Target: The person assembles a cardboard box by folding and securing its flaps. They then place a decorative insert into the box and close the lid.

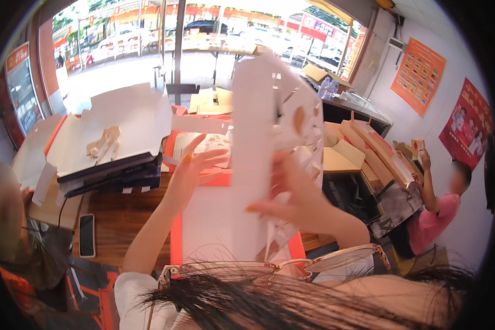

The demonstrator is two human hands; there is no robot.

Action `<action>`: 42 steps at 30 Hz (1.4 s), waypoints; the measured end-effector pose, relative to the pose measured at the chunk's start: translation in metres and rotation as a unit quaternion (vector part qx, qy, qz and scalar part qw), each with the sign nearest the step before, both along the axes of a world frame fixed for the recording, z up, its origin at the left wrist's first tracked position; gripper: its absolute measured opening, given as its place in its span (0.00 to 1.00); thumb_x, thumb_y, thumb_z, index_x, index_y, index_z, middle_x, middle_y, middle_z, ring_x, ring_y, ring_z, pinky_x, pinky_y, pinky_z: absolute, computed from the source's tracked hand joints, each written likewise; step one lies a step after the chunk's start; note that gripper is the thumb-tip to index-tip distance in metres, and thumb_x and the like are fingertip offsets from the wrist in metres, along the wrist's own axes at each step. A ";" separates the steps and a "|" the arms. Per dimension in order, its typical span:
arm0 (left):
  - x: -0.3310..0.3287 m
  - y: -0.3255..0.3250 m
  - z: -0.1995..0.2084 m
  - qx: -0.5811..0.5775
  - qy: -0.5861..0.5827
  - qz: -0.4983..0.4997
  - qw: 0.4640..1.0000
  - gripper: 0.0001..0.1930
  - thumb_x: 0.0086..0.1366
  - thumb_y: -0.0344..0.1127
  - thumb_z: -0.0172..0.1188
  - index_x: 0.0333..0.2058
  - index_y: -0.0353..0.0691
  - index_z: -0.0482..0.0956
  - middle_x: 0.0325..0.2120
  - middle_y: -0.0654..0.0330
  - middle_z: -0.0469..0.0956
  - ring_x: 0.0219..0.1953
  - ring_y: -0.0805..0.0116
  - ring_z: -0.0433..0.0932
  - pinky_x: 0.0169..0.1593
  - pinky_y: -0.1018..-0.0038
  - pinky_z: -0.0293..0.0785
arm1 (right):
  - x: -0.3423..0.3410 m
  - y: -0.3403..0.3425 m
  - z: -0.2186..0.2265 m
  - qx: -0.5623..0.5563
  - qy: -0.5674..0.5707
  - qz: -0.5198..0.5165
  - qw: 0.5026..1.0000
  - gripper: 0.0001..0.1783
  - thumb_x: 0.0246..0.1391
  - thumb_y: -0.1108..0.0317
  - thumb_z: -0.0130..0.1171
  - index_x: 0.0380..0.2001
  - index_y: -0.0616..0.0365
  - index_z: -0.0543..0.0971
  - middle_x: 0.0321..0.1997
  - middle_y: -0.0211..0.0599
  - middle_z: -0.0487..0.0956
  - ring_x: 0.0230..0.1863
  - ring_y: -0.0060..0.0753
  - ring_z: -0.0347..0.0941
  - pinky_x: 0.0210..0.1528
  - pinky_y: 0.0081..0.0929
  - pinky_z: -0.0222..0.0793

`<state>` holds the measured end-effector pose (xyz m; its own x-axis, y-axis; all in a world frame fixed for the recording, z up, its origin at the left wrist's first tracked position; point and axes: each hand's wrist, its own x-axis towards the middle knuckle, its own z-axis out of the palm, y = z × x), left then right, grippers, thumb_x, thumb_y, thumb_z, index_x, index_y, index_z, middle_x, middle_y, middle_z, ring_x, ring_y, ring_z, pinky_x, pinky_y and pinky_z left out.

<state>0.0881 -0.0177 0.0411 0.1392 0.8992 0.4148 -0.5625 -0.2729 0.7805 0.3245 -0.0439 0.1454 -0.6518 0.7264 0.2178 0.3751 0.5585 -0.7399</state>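
A tall white cardboard sheet [252,137] stands on edge in front of me, smeared by motion. Its right part [305,118] has cut-outs and folded flaps. My right hand [302,201] grips this sheet low down, thumb on its near face, some fingers blurred or hidden. My left hand [195,168] is open beside the sheet's left side, fingers spread, with nothing in it. Underneath lies a flat white box with red edges [203,220] on the wooden table [124,212]. Behind my left hand are more red-edged box pieces, partly covered.
Stacked white and dark open boxes [115,170] stand at left, a piece of tan material [103,144] on top. A phone [87,235] lies near them. Brown cartons [346,154] are piled at right. One person [434,214] sits at right, another [22,231] at left.
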 end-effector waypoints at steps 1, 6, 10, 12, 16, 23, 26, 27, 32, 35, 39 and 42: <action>0.008 -0.007 0.014 0.027 -0.035 -0.006 0.999 0.35 0.65 0.52 0.54 0.64 0.43 0.53 0.50 0.55 0.73 0.53 0.60 0.73 0.56 0.65 0.69 | -0.007 -0.008 -0.007 0.003 -0.061 -0.010 0.998 0.35 0.48 0.60 0.69 0.52 0.63 0.61 0.42 0.42 0.74 0.43 0.31 0.74 0.42 0.27 0.72; 0.004 -0.040 0.020 -0.010 0.086 0.117 0.989 0.30 0.58 0.33 0.63 0.57 0.33 0.63 0.47 0.53 0.75 0.48 0.64 0.76 0.50 0.67 0.74 | -0.039 0.002 -0.053 -0.008 -0.082 0.155 0.985 0.39 0.48 0.54 0.69 0.52 0.65 0.60 0.41 0.50 0.74 0.41 0.40 0.74 0.42 0.33 0.73; -0.011 -0.045 -0.002 -0.069 0.007 0.148 0.987 0.24 0.54 0.24 0.58 0.51 0.30 0.67 0.42 0.52 0.75 0.44 0.63 0.78 0.46 0.67 0.77 | -0.044 0.003 -0.053 -0.006 -0.090 0.180 0.980 0.32 0.52 0.55 0.65 0.50 0.64 0.64 0.43 0.49 0.75 0.45 0.42 0.75 0.47 0.34 0.72; -0.029 -0.048 -0.017 -0.064 -0.025 0.198 0.978 0.24 0.55 0.26 0.57 0.52 0.30 0.67 0.42 0.53 0.75 0.44 0.63 0.78 0.46 0.67 0.77 | -0.038 0.007 -0.056 0.009 -0.005 0.200 0.980 0.28 0.54 0.56 0.63 0.48 0.65 0.67 0.43 0.50 0.76 0.47 0.45 0.75 0.49 0.35 0.71; -0.056 -0.046 -0.033 -0.039 -0.049 0.255 0.965 0.21 0.62 0.35 0.54 0.52 0.31 0.67 0.42 0.54 0.76 0.43 0.67 0.77 0.44 0.70 0.76 | -0.002 0.025 -0.055 0.049 0.130 0.126 0.982 0.24 0.53 0.62 0.64 0.49 0.59 0.69 0.47 0.45 0.75 0.51 0.43 0.73 0.53 0.35 0.70; -0.094 -0.041 -0.050 -0.035 -0.123 0.319 0.939 0.21 0.63 0.36 0.53 0.51 0.31 0.67 0.41 0.55 0.76 0.42 0.68 0.77 0.43 0.71 0.76 | 0.063 0.074 -0.078 0.270 0.065 -0.217 0.936 0.31 0.53 0.62 0.62 0.55 0.62 0.63 0.59 0.49 0.65 0.59 0.44 0.65 0.57 0.35 0.65; -0.087 -0.030 -0.064 -0.072 -0.143 0.298 0.941 0.21 0.63 0.37 0.53 0.51 0.31 0.67 0.41 0.55 0.76 0.42 0.68 0.77 0.42 0.72 0.76 | 0.089 0.074 -0.097 0.125 0.124 -0.249 0.952 0.35 0.56 0.59 0.59 0.61 0.63 0.58 0.60 0.50 0.64 0.58 0.41 0.66 0.56 0.32 0.66; -0.087 -0.030 -0.071 -0.089 -0.146 0.292 0.941 0.21 0.64 0.37 0.53 0.51 0.31 0.67 0.41 0.55 0.76 0.42 0.68 0.77 0.42 0.72 0.76 | 0.089 0.076 -0.106 0.063 0.153 -0.245 0.955 0.36 0.57 0.58 0.58 0.62 0.63 0.56 0.61 0.50 0.64 0.58 0.40 0.66 0.56 0.31 0.66; -0.051 -0.014 -0.089 -0.189 -0.159 0.198 0.948 0.20 0.65 0.38 0.52 0.51 0.31 0.68 0.41 0.55 0.76 0.41 0.69 0.77 0.41 0.73 0.76 | 0.099 0.081 -0.140 0.023 0.076 -0.240 0.967 0.32 0.59 0.56 0.55 0.60 0.64 0.62 0.50 0.47 0.75 0.50 0.33 0.73 0.52 0.26 0.67; -0.036 -0.009 -0.092 -0.242 -0.156 0.141 0.947 0.20 0.65 0.39 0.52 0.51 0.31 0.68 0.40 0.56 0.76 0.40 0.70 0.77 0.41 0.73 0.76 | 0.111 0.095 -0.162 -0.111 0.099 -0.227 0.963 0.29 0.59 0.58 0.54 0.57 0.65 0.64 0.49 0.44 0.75 0.47 0.26 0.74 0.49 0.22 0.69; -0.042 -0.009 -0.096 -0.300 -0.073 0.128 0.943 0.20 0.66 0.39 0.51 0.51 0.31 0.68 0.40 0.56 0.76 0.40 0.70 0.77 0.40 0.74 0.75 | 0.121 0.104 -0.175 -0.242 0.155 -0.205 0.936 0.25 0.58 0.63 0.55 0.54 0.66 0.65 0.48 0.42 0.76 0.45 0.24 0.75 0.45 0.21 0.72; -0.048 -0.012 -0.112 -0.311 0.112 0.180 0.927 0.20 0.69 0.44 0.49 0.45 0.29 0.73 0.34 0.60 0.78 0.33 0.77 0.75 0.35 0.78 0.72 | 0.126 0.105 -0.179 -0.306 0.152 -0.200 0.918 0.23 0.57 0.65 0.54 0.53 0.66 0.66 0.48 0.41 0.76 0.44 0.24 0.75 0.45 0.22 0.72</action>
<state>0.0403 -0.0293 -0.0709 -0.1957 0.9597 -0.2016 -0.3273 0.1299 0.9359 0.4504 0.0614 -0.0335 -0.2827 0.9417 -0.1822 0.1836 -0.1333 -0.9739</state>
